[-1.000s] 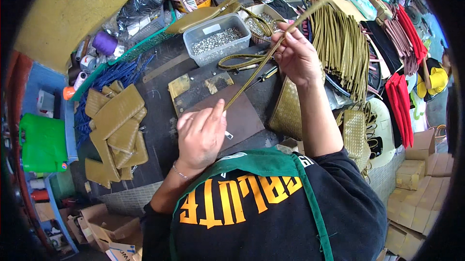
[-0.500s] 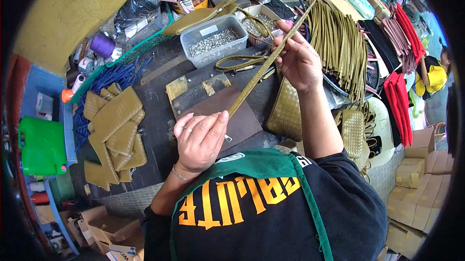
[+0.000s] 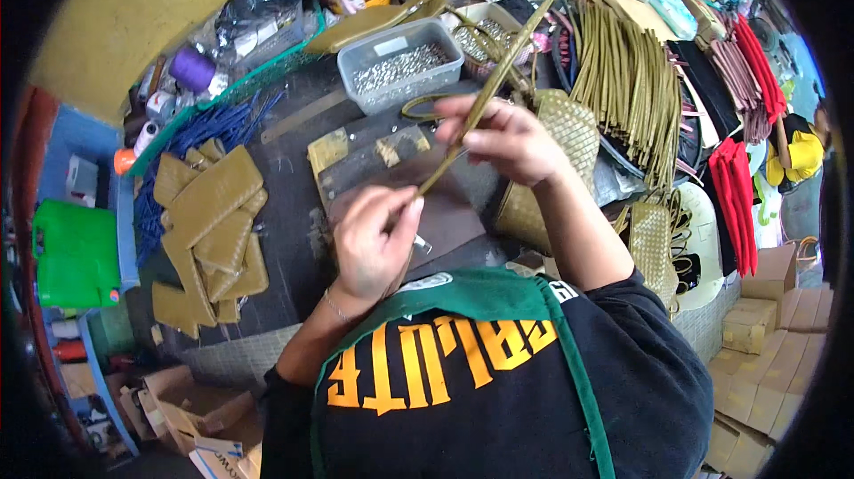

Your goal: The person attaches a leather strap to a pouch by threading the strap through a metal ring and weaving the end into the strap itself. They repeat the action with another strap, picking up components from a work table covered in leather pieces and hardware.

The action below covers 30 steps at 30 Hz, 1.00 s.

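Crowded workshop surface [image 3: 285, 203], dark-topped, seen from above. Left hand [image 3: 374, 243] low and near the body, thumb and forefinger pinched shut on the lower end of a long olive-gold strap [image 3: 485, 96]. Right hand [image 3: 503, 136] higher and further out, fingers closed round the strap's middle; the strap runs on diagonally up and away past this hand, toward the far clutter. Both grips tight on the strap, which is held clear above the surface.

Under the hands: a brown board [image 3: 418, 203] lying flat, small tan scraps on its far edge. Beyond it, a clear plastic tub of small silver metal pieces [image 3: 400, 65]. To the left, a loose heap of flat olive-gold cut panels [image 3: 213, 221], overlapping; blue cord [image 3: 205, 128] bunched behind them. To the right, a woven olive-gold bag [image 3: 560, 136] just beside the right hand, and a thick bundle of matching straps [image 3: 627, 88] beyond it. Red straps [image 3: 738, 185] hang at far right. Purple thread spool [image 3: 191, 68] at upper left.
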### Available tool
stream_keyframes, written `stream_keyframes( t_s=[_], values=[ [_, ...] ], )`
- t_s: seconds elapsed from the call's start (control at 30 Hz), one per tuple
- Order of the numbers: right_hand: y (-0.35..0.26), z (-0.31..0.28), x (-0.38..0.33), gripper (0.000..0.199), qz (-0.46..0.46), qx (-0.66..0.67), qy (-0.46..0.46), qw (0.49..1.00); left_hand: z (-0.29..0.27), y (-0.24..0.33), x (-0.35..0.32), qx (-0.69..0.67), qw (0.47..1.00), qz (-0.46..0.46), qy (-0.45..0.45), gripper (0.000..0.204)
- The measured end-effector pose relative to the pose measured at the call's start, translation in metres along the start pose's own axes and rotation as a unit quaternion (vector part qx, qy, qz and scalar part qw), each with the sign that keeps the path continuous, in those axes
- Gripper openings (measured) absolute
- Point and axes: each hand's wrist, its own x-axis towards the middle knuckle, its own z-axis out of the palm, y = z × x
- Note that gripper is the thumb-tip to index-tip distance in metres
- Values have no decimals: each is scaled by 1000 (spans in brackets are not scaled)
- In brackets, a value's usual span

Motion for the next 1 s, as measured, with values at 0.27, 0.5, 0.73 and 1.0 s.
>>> stream_keyframes(
  t_s=[0.27,0.5,0.73,1.0],
  values=[
    [32,24,5,13,32,144,88,985,-15,-30,8,-312,904,-167,-240,33],
    [33,29,-1,15,55,139,99,984,-30,-34,11,-195,931,-108,-288,4],
    [27,35,-3,17,62,121,99,986,-16,-31,-5,-379,883,-257,-106,7],
    [31,59,-7,23,27,149,87,985,-15,-28,-8,-323,908,-250,-93,13]
  ],
)
